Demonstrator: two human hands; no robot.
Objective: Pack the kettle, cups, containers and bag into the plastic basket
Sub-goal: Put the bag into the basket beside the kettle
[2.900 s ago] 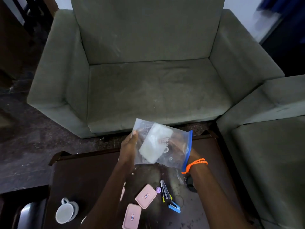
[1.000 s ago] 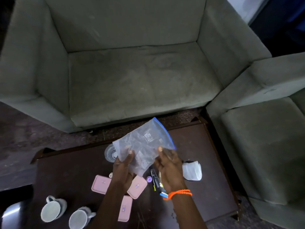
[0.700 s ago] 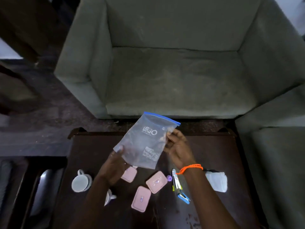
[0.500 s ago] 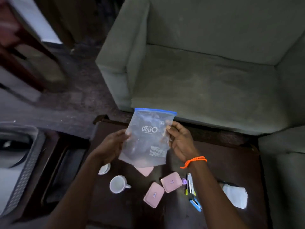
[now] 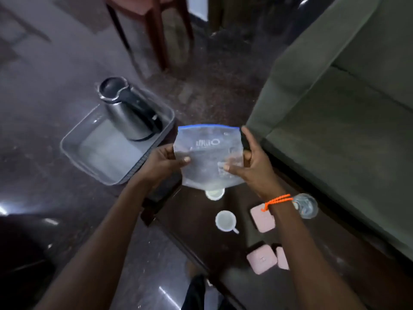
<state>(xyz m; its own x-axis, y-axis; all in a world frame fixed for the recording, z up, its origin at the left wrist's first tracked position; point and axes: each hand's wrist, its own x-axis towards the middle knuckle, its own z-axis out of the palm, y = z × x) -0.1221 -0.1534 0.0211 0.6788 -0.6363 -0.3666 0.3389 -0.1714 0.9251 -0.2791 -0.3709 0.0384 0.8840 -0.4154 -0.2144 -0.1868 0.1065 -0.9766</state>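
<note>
Bag point(image 5: 207, 157), clear with blue zip edge uppermost, held upright in the air between both hands, above the near edge of the table point(image 5: 194, 220). Left hand point(image 5: 164, 163) pinching the bag's left edge, thumb across the front face, fingers behind; forearm extended forward from lower left. Right hand point(image 5: 252, 164) pinching the right edge, thumb on the front face, index finger raised along the side; orange cord point(image 5: 277, 201) around the wrist, forearm extended from lower right. Basket point(image 5: 89, 157), grey plastic, on the floor to the left of the bag and beyond the left hand. Kettle point(image 5: 127, 110), steel with dark handle, standing upright in the basket's far corner. Two white cups on the table: one cup point(image 5: 225, 221) clear of the bag, second cup point(image 5: 214, 194) partly hidden under the bag's lower edge. Pink containers point(image 5: 262, 259) flat on the table, partly covered by the right forearm. Sofa point(image 5: 346, 108) to the right.
</note>
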